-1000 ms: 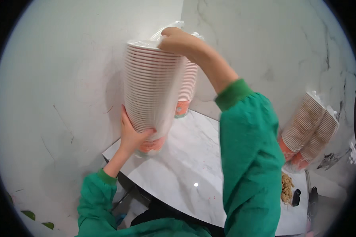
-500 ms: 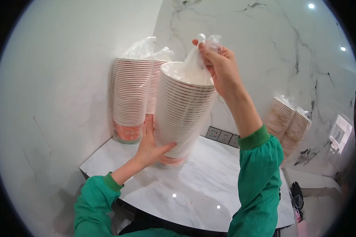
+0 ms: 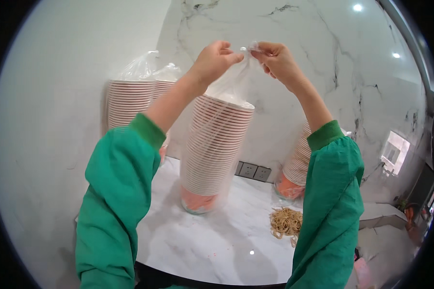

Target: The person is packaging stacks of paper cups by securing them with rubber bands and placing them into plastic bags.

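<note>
A tall stack of paper cups [image 3: 214, 149], white-rimmed with orange at the bottom, stands in a clear plastic bag [image 3: 235, 82] on the marble-look table. The bag's gathered neck is drawn upward above the top cup. At its bunched end, my right hand [image 3: 278, 61] pinches the plastic between thumb and fingers. Just left of the neck is my left hand [image 3: 212, 63], thumb stretched toward the plastic and fingers slightly curled, with a gap between them. Whether the thumb tip touches the bag I cannot tell. Nothing shows in that hand's grasp.
Bagged cup stacks [image 3: 129, 101] stand at the left against the wall, partly behind my left arm. Another bagged stack [image 3: 294, 168] is behind my right forearm. Tan rubber bands [image 3: 287, 221] lie in a pile on the white table [image 3: 197, 241]. Wall sockets [image 3: 248, 170] sit behind.
My left hand has left the side of the cup stack and risen to the bag's neck. My right hand still grips the bag top. The view has shifted right, showing the rubber bands.
</note>
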{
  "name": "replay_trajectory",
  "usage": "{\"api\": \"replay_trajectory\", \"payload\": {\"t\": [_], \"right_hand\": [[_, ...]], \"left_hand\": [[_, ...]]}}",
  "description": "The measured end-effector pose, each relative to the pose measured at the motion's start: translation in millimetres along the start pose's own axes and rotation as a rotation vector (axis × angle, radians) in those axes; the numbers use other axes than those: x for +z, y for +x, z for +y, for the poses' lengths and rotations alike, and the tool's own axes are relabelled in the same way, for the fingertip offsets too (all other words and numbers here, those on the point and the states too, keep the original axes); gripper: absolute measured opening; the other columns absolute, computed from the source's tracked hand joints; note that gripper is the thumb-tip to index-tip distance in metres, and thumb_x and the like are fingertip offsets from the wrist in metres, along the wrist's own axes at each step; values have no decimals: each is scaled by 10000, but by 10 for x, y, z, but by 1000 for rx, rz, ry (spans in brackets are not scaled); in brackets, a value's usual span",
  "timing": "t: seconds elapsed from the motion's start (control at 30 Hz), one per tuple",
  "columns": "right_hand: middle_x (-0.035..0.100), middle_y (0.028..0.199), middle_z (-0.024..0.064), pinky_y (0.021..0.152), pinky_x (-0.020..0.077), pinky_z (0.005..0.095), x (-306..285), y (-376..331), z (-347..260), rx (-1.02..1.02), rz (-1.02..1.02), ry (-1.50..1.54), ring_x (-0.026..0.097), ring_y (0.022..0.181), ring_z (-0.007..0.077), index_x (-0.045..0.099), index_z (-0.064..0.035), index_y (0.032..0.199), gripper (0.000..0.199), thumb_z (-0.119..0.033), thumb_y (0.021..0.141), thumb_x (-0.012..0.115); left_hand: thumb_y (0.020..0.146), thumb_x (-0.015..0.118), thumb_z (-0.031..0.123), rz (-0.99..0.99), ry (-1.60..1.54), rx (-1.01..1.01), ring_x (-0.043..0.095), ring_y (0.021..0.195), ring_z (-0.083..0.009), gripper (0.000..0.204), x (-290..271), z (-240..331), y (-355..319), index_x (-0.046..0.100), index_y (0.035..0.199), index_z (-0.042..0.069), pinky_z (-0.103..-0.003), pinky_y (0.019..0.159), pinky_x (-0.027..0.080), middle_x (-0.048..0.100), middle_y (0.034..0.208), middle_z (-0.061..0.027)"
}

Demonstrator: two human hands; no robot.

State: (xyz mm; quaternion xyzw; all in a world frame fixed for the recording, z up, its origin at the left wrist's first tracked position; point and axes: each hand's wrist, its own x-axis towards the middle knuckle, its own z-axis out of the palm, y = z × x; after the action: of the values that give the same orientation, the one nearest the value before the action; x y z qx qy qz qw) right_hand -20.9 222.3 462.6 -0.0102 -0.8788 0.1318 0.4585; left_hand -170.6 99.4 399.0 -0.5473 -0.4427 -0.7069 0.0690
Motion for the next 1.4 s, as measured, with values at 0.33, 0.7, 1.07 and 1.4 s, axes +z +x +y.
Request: {"api": "replay_trajectory", "payload": {"t": [0.33,0.7,1.07,1.4], "right_hand": [[607,771,-1,578,414,235,-39,-228,231,112,61,291,509,680,62,679,-7,1028,128,-112,989,616],[673,1126,120,867,504,356,-21,-474,627,-188,227,-101,641,1009,222,604,-55,1259,374,-186,914,663],[669,976,152,900,472,435,217,-444,704,-291,-22,-473,657,938,315,524,-80,1340,349,-120,998,578],[586,713,51,777,488,402,-87,-704,835,-665,-130,-980,636,746,252,509,-79,911,177,24,811,612]], "left_hand": [[940,714,215,-407,-315,-126,642,957,-77,295,329,-356,418,684,1196,72,-258,872,516,703,1055,-9],[871,797,125,-399,-366,-254,664,767,-93,160,275,-528,507,664,935,65,-226,674,565,689,868,-19],[882,740,74,-469,-272,-282,622,732,-91,98,356,-289,374,658,911,28,-237,636,523,669,848,-44],[829,737,94,-637,-48,-97,526,684,-77,128,384,-381,231,613,822,64,-225,620,432,614,804,-1]]}}
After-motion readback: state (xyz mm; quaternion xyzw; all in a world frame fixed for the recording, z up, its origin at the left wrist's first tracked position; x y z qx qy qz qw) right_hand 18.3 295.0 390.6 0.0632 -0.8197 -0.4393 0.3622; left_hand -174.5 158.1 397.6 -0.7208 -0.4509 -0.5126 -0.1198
